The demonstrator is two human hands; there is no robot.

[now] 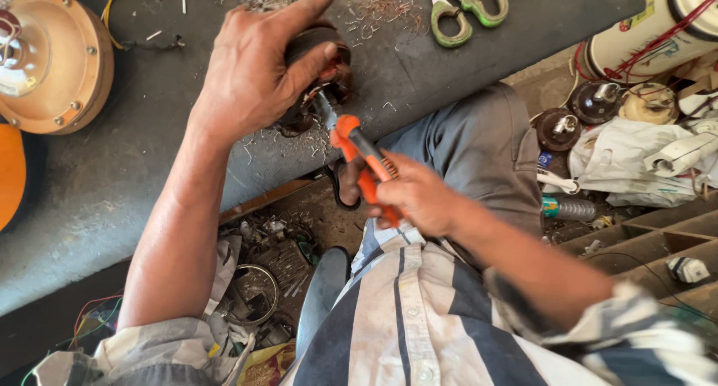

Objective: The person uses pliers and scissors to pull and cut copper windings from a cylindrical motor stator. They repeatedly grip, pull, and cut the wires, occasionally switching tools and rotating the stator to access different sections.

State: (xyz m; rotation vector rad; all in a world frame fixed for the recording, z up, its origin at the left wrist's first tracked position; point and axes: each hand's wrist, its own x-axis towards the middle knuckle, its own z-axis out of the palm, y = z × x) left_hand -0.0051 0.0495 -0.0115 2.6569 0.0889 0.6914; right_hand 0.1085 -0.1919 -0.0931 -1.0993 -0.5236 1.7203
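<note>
Two bare hands work at the near edge of a dark grey workbench [112,169]. The left hand [254,72] lies nearer the round, dark, copper-wound motor coil [329,60]: it curls over the coil's left side, thumb pressed to its near face and forefinger stretched toward the far edge, gripping it and pinning it to the bench. The coil sits just inside the near edge, with loose copper wire clippings [385,8] scattered round it.

Below and to the right, off the bench, the right hand [415,199] is closed firmly round the orange-handled metal pliers [363,158]. The pliers' long axis runs diagonally, from the right hand up and left to the coil, so the coil lies straight ahead of the nose. The metal tip meets the coil's lower edge; whether it bites a wire cannot be told.

Green-handled scissors [464,8] rest at the bench's far edge, well apart. A round copper-coloured metal fan housing [63,64] sits at the far left corner.
</note>
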